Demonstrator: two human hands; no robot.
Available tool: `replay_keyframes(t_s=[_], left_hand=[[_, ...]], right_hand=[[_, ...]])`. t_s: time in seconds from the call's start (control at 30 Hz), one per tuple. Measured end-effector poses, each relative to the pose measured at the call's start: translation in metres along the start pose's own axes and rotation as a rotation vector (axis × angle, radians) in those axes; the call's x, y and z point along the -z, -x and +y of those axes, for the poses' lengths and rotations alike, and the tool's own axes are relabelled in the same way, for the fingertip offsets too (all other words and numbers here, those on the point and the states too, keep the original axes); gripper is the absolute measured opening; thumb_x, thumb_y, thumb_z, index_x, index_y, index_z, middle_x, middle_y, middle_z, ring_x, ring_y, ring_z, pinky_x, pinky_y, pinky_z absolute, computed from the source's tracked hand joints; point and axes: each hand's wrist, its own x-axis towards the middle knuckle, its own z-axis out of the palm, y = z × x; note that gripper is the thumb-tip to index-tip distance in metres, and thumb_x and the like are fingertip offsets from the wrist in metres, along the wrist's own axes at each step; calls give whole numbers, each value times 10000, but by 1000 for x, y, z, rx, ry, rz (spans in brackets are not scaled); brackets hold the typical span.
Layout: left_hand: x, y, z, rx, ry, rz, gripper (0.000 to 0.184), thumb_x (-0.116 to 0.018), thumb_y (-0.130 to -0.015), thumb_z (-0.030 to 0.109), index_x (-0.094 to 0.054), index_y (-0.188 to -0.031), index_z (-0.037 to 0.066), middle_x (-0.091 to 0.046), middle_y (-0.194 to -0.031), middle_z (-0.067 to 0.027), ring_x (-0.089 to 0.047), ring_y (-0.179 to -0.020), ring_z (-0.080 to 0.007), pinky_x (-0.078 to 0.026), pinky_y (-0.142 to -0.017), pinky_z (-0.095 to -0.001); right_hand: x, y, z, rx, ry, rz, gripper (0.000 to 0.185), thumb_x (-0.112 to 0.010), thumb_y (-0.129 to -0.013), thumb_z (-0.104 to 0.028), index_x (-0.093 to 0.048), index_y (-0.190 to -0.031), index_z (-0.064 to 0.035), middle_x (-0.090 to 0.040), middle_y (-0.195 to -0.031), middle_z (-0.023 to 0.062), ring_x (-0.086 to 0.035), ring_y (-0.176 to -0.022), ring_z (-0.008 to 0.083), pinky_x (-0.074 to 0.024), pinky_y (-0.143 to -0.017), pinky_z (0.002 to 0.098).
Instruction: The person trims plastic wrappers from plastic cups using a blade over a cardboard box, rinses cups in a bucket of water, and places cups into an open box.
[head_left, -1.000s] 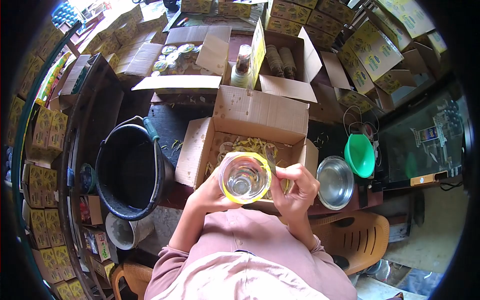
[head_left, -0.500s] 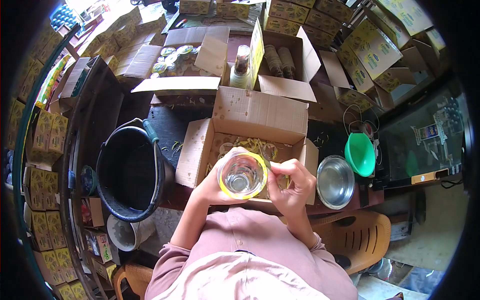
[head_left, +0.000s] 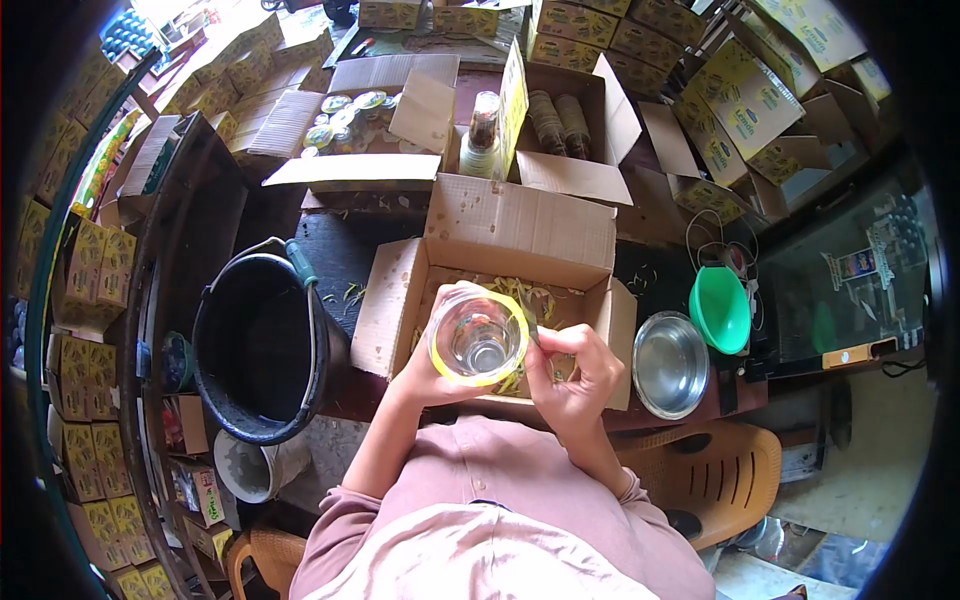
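Note:
In the head view, my left hand (head_left: 428, 372) is wrapped round a clear cup (head_left: 478, 350) with a yellow rim. The cup's mouth faces up toward me and its inside looks bare. Close against the right side of the rim, my right hand (head_left: 575, 372) pinches a thin dark blade (head_left: 531, 322), mostly covered by the fingers. Both hands are above an open cardboard box (head_left: 520, 225), where yellowish strips (head_left: 545, 297) lie scattered on the bottom.
A black bucket (head_left: 205, 350) stands left of the box. On the right are a steel bowl (head_left: 672, 395) and a green bowl (head_left: 722, 310). Behind, one carton (head_left: 355, 170) contains round-lidded cups, another carton (head_left: 580, 180) stacked cups. An orange chair (head_left: 745, 475) is near my right side.
The cup has shifted slightly left and tilted or turned in my left hand. My right hand has moved a little left and down, still pinching the blade near the rim.

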Motion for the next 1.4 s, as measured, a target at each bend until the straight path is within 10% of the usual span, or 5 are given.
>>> replay_keyframes(t_s=[0.6, 0.93, 1.4], left_hand=[[4, -4, 7, 20, 15, -220, 735, -802, -518, 156, -440, -1146, 35, -393, -1134, -89, -399, -1101, -201, -359, -923, -312], [-9, -1, 10, 204, 569, 9, 606, -647, -674, 92, -375, -1209, 11, -463, -1140, -112, -450, -1084, -199, -335, -957, -345], [-14, 1, 1, 142, 580, 51, 632, -626, -734, 27, -285, -1263, 82, -407, -1129, -124, -429, -1082, -201, -393, -895, -334]], right_hand=[[7, -7, 4, -56, -61, -43, 151, -672, -642, 63, -600, -748, -18, -581, -649, 76, -593, -571, 148, -459, -504, 232], [-4, -5, 0, -99, -22, 60, 144, -671, -639, 58, -560, -715, 5, -569, -639, 68, -568, -568, 114, -420, -500, 216], [-8, 0, -4, -19, 56, 94, 130, -670, -655, 31, -553, -704, 1, -572, -645, 84, -567, -564, 145, -428, -510, 230]])
